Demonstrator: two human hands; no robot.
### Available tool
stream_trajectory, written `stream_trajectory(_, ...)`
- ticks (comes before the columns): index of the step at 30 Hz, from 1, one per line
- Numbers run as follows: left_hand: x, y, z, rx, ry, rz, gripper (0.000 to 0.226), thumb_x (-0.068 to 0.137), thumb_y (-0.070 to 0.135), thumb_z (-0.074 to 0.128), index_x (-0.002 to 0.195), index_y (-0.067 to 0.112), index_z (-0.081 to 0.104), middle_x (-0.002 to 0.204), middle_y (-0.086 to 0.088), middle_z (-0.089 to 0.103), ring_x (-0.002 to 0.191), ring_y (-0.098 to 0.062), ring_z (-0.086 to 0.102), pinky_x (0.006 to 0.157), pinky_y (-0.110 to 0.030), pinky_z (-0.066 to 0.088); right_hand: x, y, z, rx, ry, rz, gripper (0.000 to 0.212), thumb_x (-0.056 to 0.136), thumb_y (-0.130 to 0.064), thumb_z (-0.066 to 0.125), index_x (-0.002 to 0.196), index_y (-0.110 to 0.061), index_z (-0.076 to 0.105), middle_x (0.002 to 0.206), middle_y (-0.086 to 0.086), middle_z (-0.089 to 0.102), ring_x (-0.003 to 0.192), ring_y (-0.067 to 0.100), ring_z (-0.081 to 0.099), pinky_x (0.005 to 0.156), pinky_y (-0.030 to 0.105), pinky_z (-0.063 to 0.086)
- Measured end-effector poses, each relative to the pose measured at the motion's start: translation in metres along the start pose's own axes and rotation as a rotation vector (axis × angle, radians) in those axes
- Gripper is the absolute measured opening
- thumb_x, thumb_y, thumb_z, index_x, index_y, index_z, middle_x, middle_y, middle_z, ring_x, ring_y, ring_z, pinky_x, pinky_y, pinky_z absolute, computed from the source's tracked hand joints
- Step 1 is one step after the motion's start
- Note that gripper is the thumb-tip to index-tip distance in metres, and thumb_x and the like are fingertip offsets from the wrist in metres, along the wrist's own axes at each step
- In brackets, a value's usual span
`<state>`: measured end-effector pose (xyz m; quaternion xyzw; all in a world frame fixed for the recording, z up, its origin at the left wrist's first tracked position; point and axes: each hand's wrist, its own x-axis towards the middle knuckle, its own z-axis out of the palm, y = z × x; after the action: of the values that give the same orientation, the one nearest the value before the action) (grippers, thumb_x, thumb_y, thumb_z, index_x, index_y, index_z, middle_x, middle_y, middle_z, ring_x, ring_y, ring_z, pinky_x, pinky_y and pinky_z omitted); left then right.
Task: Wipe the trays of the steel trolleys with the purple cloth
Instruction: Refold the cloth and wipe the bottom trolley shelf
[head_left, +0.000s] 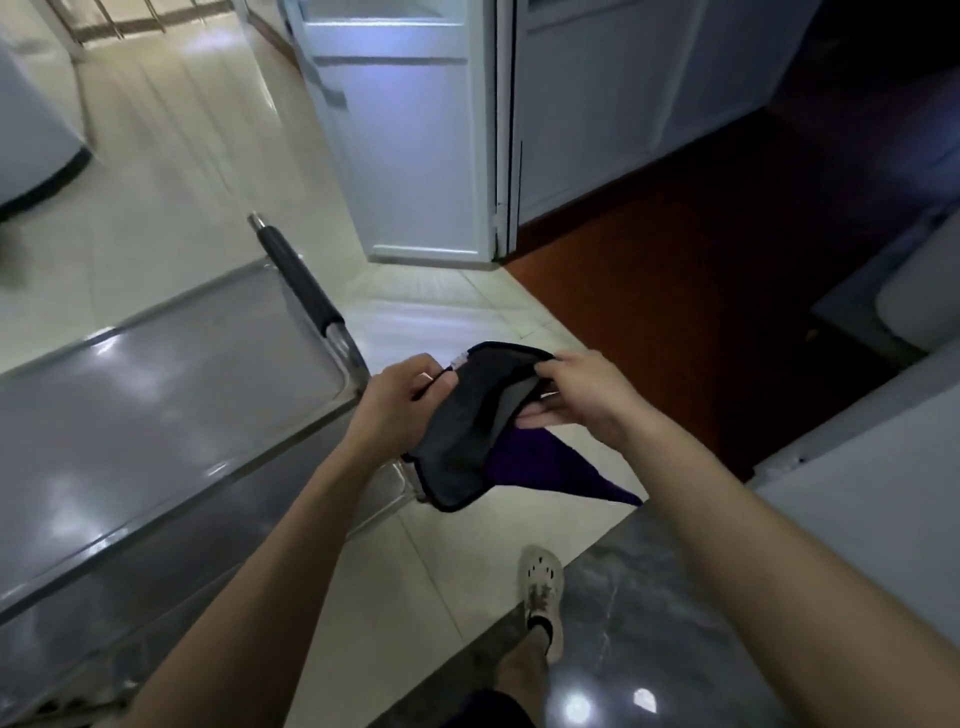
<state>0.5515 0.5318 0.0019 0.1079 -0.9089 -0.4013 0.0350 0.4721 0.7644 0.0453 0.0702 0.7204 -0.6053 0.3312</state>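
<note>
Both hands hold the purple cloth (540, 465) in the air at mid-frame, just right of the steel trolley. The cloth shows a grey side with dark trim facing me and a purple corner hanging down to the right. My left hand (400, 400) grips its upper left edge, and my right hand (582, 397) pinches the upper right edge. The trolley's top tray (156, 395) is shiny steel and fills the left of the view. Its black-padded handle (298, 278) rises at the tray's right end, close to my left hand.
A white open door (410, 135) stands ahead on the pale tiled floor. Dark red flooring (701, 280) lies to the right. A grey marble counter (675, 597) runs along the lower right, and my shoe (540, 587) is beside it.
</note>
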Motion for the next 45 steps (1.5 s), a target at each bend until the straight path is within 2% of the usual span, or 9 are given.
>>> stream_trajectory(4,0.073,0.026,0.028,-0.301,-0.099,-0.042,0.029,0.103,0.051,0.066,0.095,0.023,0.069,0.076,-0.014,0.072,0.066,-0.020,0.058,0.064,-0.047,0.054,0.059,-0.042,-0.031,0.067,-0.033,-0.013,0.030,0.112,-0.006,0.049,0.131,0.014,0.058,0.124,0.030,0.070,0.091,0.042,0.081,0.090,0.056,0.066)
stream_trajectory(10,0.165,0.071,0.045,-0.322,-0.152,-0.033,0.044,0.080,0.042,0.097,0.107,0.023,0.068,0.105,0.007,0.078,0.099,-0.017,0.075,0.072,-0.035,0.060,0.113,-0.104,-0.076,0.181,-0.105,-0.032,0.035,0.104,0.008,0.040,0.134,0.013,0.058,0.126,0.025,0.073,0.101,0.034,0.081,0.094,0.052,0.066)
stream_trajectory(16,0.254,0.084,0.054,-0.292,-0.002,-0.138,0.024,0.087,0.020,0.090,0.097,0.030,0.071,0.094,0.007,0.080,0.087,-0.015,0.077,0.069,-0.046,0.065,0.184,-0.167,-0.103,0.003,-0.165,-0.138,0.034,0.108,0.004,0.042,0.133,0.005,0.066,0.126,0.022,0.076,0.110,0.029,0.079,0.093,0.045,0.066)
stream_trajectory(26,0.352,0.071,0.032,-0.217,0.400,-0.220,0.038,0.096,0.005,0.064,0.082,0.037,0.078,0.088,0.014,0.075,0.084,-0.006,0.071,0.078,-0.026,0.054,0.323,-0.266,-0.109,-0.902,-0.076,-0.712,0.022,0.087,-0.031,0.080,0.070,-0.018,0.075,0.059,-0.001,0.071,0.056,0.016,0.071,0.062,0.041,0.062)
stream_trajectory(29,0.362,0.057,0.032,-0.288,0.381,-0.267,0.020,0.087,0.028,0.079,0.104,0.038,0.083,0.115,0.017,0.074,0.109,-0.006,0.072,0.095,-0.022,0.058,0.356,-0.287,-0.084,-0.994,-0.052,-0.805,0.035,0.083,-0.044,0.082,0.064,-0.016,0.071,0.056,0.002,0.062,0.057,0.019,0.063,0.056,0.036,0.051)
stream_trajectory(31,0.370,0.042,0.030,-0.250,0.385,-0.296,0.047,0.072,0.052,0.092,0.115,0.039,0.077,0.120,0.022,0.065,0.111,0.001,0.067,0.092,-0.015,0.056,0.378,-0.296,-0.064,-0.999,-0.078,-0.837,0.040,0.083,-0.046,0.081,0.062,-0.015,0.069,0.054,0.003,0.059,0.056,0.020,0.060,0.054,0.036,0.046)
stream_trajectory(34,0.403,0.010,0.023,-0.086,0.447,-0.354,0.062,0.066,0.052,0.099,0.119,0.032,0.073,0.116,0.018,0.059,0.104,0.000,0.063,0.082,-0.008,0.051,0.418,-0.308,-0.029,-0.971,-0.148,-0.863,0.037,0.083,-0.047,0.083,0.065,-0.018,0.070,0.064,-0.002,0.062,0.060,0.014,0.059,0.056,0.032,0.044)
stream_trajectory(40,0.479,-0.056,-0.042,-0.104,0.627,-0.441,0.017,0.074,0.018,0.081,0.084,0.024,0.069,0.095,0.010,0.073,0.083,-0.015,0.072,0.071,-0.027,0.059,0.520,-0.349,0.054,-0.776,-0.370,-0.767,0.033,0.082,-0.036,0.092,0.082,-0.019,0.064,0.100,-0.012,0.057,0.094,0.010,0.063,0.077,0.023,0.050)
stream_trajectory(45,0.519,-0.096,-0.134,-0.162,0.601,-0.454,0.030,0.070,-0.005,0.084,0.083,0.021,0.079,0.092,0.014,0.082,0.093,-0.005,0.079,0.089,-0.033,0.065,0.601,-0.406,0.107,-0.908,-0.714,-0.482,0.058,0.083,-0.016,0.093,0.127,-0.032,0.058,0.111,-0.003,0.070,0.096,0.016,0.071,0.076,0.031,0.058)
